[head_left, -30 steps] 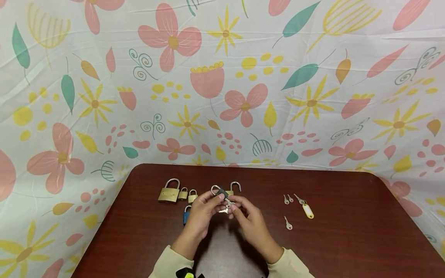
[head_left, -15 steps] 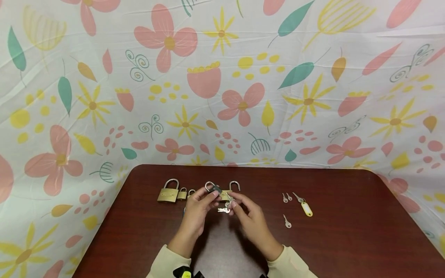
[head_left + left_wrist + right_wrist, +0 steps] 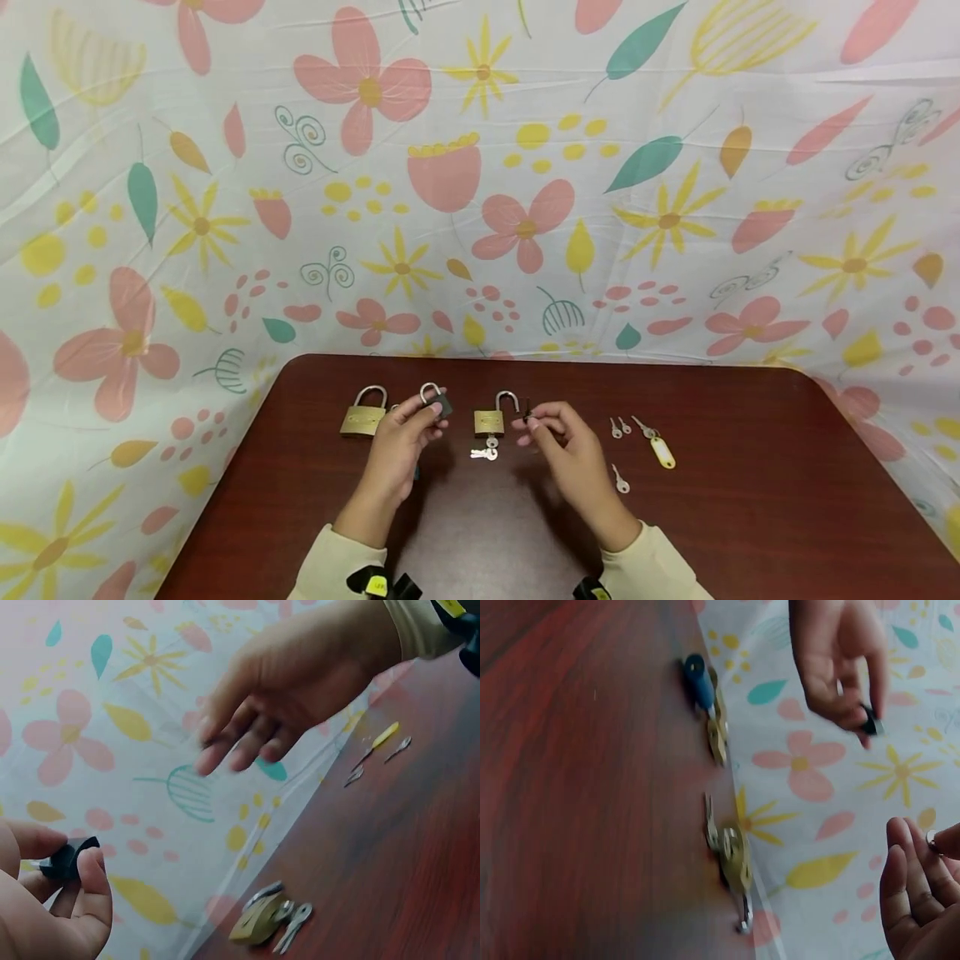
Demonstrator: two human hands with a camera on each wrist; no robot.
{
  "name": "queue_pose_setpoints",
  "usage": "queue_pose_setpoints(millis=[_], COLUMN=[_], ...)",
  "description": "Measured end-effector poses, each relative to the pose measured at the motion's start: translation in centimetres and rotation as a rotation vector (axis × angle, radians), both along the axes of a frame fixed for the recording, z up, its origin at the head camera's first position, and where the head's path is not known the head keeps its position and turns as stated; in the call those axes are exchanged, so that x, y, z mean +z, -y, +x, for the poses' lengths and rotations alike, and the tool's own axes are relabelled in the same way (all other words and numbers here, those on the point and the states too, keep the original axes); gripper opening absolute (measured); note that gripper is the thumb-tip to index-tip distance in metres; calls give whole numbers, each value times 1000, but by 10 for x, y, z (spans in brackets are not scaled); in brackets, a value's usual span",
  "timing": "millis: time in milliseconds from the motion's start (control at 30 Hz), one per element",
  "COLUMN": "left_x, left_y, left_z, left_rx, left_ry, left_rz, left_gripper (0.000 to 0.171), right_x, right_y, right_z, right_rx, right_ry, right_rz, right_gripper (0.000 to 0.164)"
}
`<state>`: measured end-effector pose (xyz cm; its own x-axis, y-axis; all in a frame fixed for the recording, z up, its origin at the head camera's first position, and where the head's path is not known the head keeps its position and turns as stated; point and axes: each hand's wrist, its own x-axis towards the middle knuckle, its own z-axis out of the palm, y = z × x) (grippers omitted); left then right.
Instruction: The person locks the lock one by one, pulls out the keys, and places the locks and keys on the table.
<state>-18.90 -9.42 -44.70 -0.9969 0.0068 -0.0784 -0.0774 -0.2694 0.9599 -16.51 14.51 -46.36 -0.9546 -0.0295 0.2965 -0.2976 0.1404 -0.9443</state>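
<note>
My left hand (image 3: pixel 397 446) grips a small dark padlock (image 3: pixel 438 406) between thumb and fingers, its steel shackle pointing up. To the right, my right hand (image 3: pixel 573 454) pinches a small key, mostly hidden by the fingers; its shiny round end (image 3: pixel 932 841) shows in the right wrist view. Between the hands, on the table, lies a brass padlock (image 3: pixel 489 423) with its shackle open and keys (image 3: pixel 483 454) at its bottom. A large brass padlock (image 3: pixel 363 421) is beyond the left hand. The blue padlock (image 3: pixel 697 681) is mostly hidden in the head view.
At the right of the dark red table (image 3: pixel 750 500) lie several loose keys (image 3: pixel 621 481), one with a yellow tag (image 3: pixel 663 452). Smaller brass padlocks (image 3: pixel 717 739) stand near the blue one. A flowered cloth (image 3: pixel 480 208) hangs along the back and sides.
My hands have moved apart: the left goes left with the dark padlock, the right goes right with the key. The brass padlock between them is now uncovered.
</note>
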Motion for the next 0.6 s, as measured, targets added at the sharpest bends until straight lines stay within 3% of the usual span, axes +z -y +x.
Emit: queue_pose_setpoints(millis=[167,367,600], left_x=[-1,-4,-16], left_y=[18,38,54], left_z=[0,1,3], left_rx=[17,41,77], left_ry=[31,51,73], left_rz=[-65,-117,-194], left_gripper=[36,37,35], right_x=[2,0,-6], right_y=[-19,-40,-62], right_z=[-1,1,4], right_rx=[-51,-162,-203], right_ry=[16,60,70], right_rz=[38,156,205], right_gripper=[13,12,10])
